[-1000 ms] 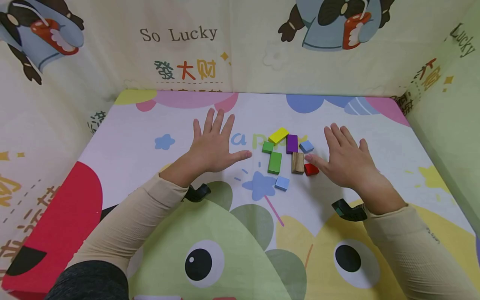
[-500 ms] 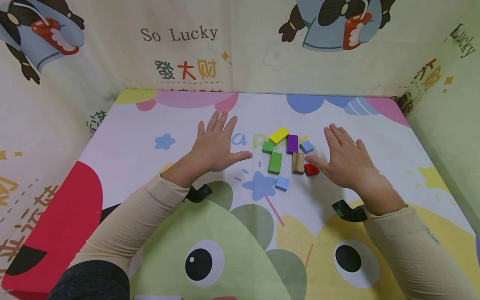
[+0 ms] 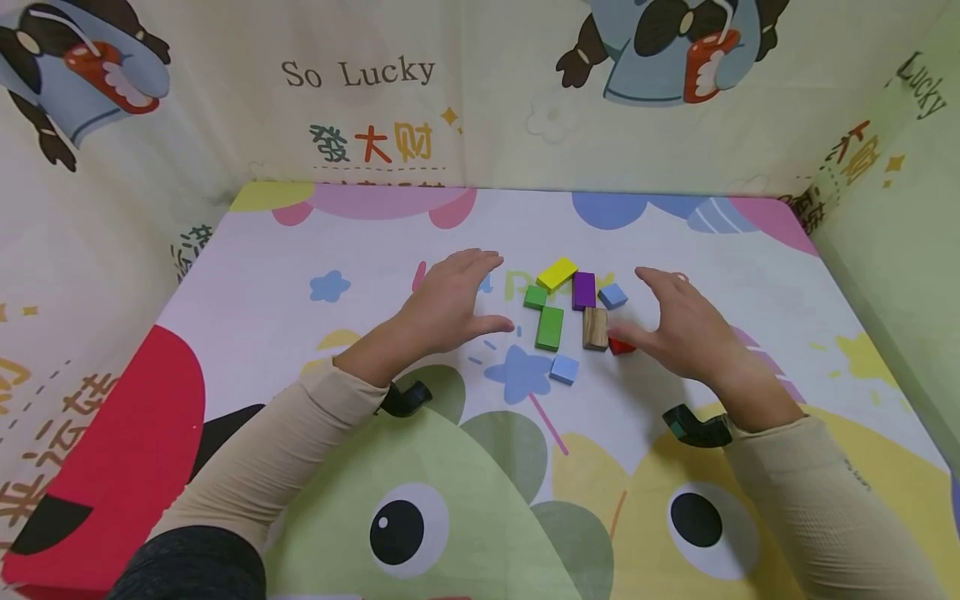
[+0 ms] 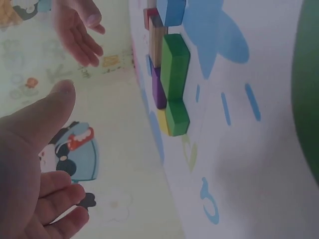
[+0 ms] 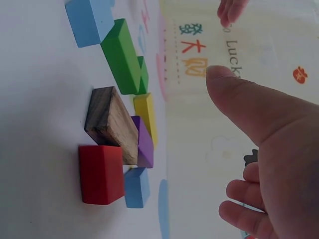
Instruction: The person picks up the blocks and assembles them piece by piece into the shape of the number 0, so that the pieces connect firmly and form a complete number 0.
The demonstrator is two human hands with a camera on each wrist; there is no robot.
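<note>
Several small wooden blocks lie in a loose cluster on the patterned table. A yellow block [image 3: 557,274] is at the back beside a purple block [image 3: 583,291]. On the left sit a small green cube [image 3: 536,297] and a longer green block [image 3: 549,328]. A wood-grain block [image 3: 596,328] lies below the purple one. The red block [image 5: 101,174] is partly covered by my right thumb in the head view. Two blue blocks [image 3: 564,369] [image 3: 612,296] lie at the front and right. My left hand [image 3: 450,304] and right hand [image 3: 686,329] hover either side, fingers loosely bent, holding nothing.
The tabletop [image 3: 420,225] carries printed cartoon shapes and letters. A printed cloth wall [image 3: 510,150] rises behind it, with further cloth on the left and right. A dark strap-like device [image 3: 697,427] sits at each wrist.
Both hands have gone from spread, straight fingers to loosely bent ones, turned more toward the cluster. The left hand has shifted slightly right. The blocks lie as before.
</note>
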